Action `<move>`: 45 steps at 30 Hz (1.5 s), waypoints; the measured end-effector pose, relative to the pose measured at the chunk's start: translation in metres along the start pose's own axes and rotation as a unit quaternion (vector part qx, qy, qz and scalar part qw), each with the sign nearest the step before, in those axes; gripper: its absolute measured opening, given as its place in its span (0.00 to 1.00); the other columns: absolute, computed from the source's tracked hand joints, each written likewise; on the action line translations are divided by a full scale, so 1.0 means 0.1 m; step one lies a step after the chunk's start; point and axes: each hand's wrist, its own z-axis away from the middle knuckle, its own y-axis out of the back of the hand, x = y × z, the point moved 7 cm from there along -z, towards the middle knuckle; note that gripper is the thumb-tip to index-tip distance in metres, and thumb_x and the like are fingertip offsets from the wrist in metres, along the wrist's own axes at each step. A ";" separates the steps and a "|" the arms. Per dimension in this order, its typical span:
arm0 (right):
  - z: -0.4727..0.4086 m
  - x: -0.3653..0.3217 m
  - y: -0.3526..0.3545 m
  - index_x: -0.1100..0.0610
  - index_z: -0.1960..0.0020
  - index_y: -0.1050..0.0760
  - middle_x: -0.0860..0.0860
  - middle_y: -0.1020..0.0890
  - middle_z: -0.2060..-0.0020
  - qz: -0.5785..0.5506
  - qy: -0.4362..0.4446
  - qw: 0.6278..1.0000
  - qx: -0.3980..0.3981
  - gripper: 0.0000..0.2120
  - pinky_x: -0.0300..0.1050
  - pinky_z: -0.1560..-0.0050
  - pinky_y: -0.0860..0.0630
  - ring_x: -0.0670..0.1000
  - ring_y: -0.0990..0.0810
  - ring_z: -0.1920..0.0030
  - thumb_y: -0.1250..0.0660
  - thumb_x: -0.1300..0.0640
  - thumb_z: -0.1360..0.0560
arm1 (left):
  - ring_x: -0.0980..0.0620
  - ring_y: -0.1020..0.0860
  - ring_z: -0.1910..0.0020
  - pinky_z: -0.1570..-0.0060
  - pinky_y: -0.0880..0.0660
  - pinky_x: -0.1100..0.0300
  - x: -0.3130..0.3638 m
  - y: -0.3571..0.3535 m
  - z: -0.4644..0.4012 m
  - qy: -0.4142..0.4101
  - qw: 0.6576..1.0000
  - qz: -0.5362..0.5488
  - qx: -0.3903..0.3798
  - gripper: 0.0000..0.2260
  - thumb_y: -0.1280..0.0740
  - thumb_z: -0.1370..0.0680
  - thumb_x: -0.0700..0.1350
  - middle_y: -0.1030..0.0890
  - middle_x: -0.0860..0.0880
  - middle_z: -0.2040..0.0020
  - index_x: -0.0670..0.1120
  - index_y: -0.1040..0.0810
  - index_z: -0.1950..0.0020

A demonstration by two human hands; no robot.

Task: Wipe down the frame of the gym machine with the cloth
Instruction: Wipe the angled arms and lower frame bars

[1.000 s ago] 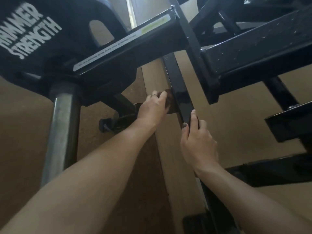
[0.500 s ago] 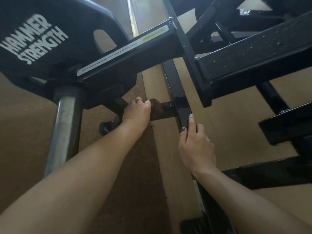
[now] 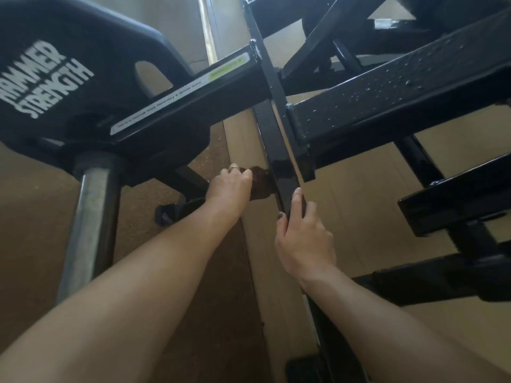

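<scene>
Under one frame (image 3: pixel 272 139), two hands, left hand (image 3: pixel 231 186) gripping one cloth (image 3: pixel 260 182)

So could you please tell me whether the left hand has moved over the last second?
Yes. The left hand with the cloth slid left, away from the upright bar, then partway back; the cloth now touches it.

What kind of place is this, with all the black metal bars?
Most likely a gym. The black pad reads "Hammer Strength", it sits on a heavy black frame, and the floor looks like speckled rubber matting. The left hand holds a cloth against the frame.
</scene>
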 end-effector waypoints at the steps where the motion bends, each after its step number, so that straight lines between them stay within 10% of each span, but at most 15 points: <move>1: -0.02 0.00 -0.01 0.52 0.18 0.58 0.57 0.33 0.31 0.008 0.001 1.000 -0.021 0.32 0.44 0.52 0.23 0.52 0.23 0.45 0.51 0.41 0.15 | 0.41 0.25 0.41 0.50 0.23 0.50 -0.05 0.01 0.02 0.012 1.000 -0.013 -0.021 0.23 0.28 0.23 0.38 0.27 0.40 0.37 0.46 0.30 0.30; 6: -0.05 -0.03 0.13 0.49 0.17 0.62 0.58 0.41 0.23 -0.023 -0.053 0.983 -0.177 0.32 0.53 0.39 0.23 0.58 0.26 0.33 0.51 0.42 0.14 | 0.46 0.23 0.53 0.59 0.24 0.52 -0.10 0.21 0.19 -0.056 0.995 0.019 -0.079 0.14 0.32 0.19 0.45 0.27 0.45 0.46 0.49 0.28 0.34; 9: 0.00 -0.05 0.51 0.50 0.17 0.47 0.56 0.34 0.25 -0.131 -0.117 0.961 -0.215 0.26 0.55 0.32 0.28 0.57 0.28 0.30 0.48 0.47 0.14 | 0.46 0.22 0.49 0.49 0.21 0.48 -0.07 0.71 0.34 -0.080 0.980 0.171 -0.054 0.13 0.36 0.16 0.49 0.24 0.46 0.43 0.50 0.28 0.32; 13: 0.17 0.01 1.23 0.48 0.23 0.36 0.45 0.23 0.48 -0.288 -0.168 0.926 -0.176 0.22 0.37 0.52 0.21 0.44 0.21 0.47 0.43 0.61 0.15 | 0.54 0.20 0.44 0.41 0.22 0.53 -0.29 1.50 0.53 -0.006 0.901 0.433 -0.015 0.11 0.35 0.17 0.50 0.18 0.53 0.43 0.54 0.24 0.34; 16: 0.21 0.07 1.71 0.47 0.27 0.31 0.42 0.23 0.45 -0.282 -0.156 0.938 -0.126 0.20 0.28 0.60 0.33 0.44 0.21 0.44 0.40 0.61 0.16 | 0.54 0.18 0.45 0.39 0.23 0.53 -0.33 1.90 0.68 0.049 0.816 0.575 0.006 0.07 0.34 0.17 0.52 0.16 0.55 0.47 0.54 0.21 0.40; 20: 0.27 0.16 2.22 0.53 0.31 0.28 0.45 0.20 0.51 -0.423 -0.257 0.865 -0.079 0.20 0.26 0.69 0.27 0.36 0.17 0.62 0.39 0.70 0.18 | 0.58 0.21 0.47 0.49 0.25 0.72 -0.24 2.30 1.05 0.054 0.828 0.552 0.079 0.11 0.35 0.17 0.50 0.18 0.52 0.45 0.51 0.23 0.36; 22: 0.34 0.16 2.42 0.59 0.27 0.32 0.49 0.18 0.48 -0.492 -0.279 0.820 -0.081 0.26 0.33 0.58 0.20 0.44 0.15 0.56 0.41 0.77 0.22 | 0.59 0.22 0.47 0.51 0.27 0.75 -0.16 2.56 1.25 0.017 0.848 0.510 0.145 0.14 0.35 0.18 0.51 0.20 0.51 0.44 0.49 0.24 0.34; 24: 0.39 0.14 2.56 0.60 0.24 0.34 0.50 0.18 0.45 -0.531 -0.284 0.794 -0.083 0.33 0.46 0.42 0.19 0.49 0.16 0.47 0.42 0.80 0.25 | 0.58 0.23 0.44 0.45 0.24 0.70 0.11 2.69 1.31 -0.073 0.870 0.464 0.148 0.18 0.36 0.20 0.53 0.22 0.52 0.39 0.49 0.25 0.32; 28: 0.43 0.04 2.70 0.61 0.27 0.30 0.48 0.18 0.46 -0.532 -0.305 0.785 -0.089 0.33 0.34 0.62 0.20 0.46 0.17 0.51 0.43 0.82 0.29 | 0.44 0.22 0.35 0.36 0.22 0.49 0.68 2.65 1.25 -0.186 0.924 0.299 0.152 0.21 0.32 0.20 0.54 0.23 0.46 0.32 0.48 0.25 0.29; 36: 0.42 -0.03 2.82 0.65 0.31 0.28 0.58 0.22 0.34 -0.519 -0.373 0.766 -0.069 0.29 0.48 0.40 0.20 0.52 0.19 0.49 0.43 0.80 0.30 | 0.40 0.20 0.37 0.40 0.20 0.46 0.69 2.51 1.14 -0.215 0.942 0.197 0.168 0.25 0.27 0.23 0.53 0.21 0.43 0.33 0.46 0.25 0.28; 45: 0.45 0.22 3.00 0.60 0.29 0.31 0.58 0.20 0.39 -0.612 -0.351 0.708 -0.040 0.32 0.41 0.58 0.18 0.55 0.17 0.44 0.47 0.80 0.29 | 0.40 0.17 0.43 0.44 0.18 0.45 0.78 2.56 1.07 -0.230 0.929 0.250 0.149 0.22 0.27 0.22 0.49 0.20 0.42 0.35 0.43 0.25 0.30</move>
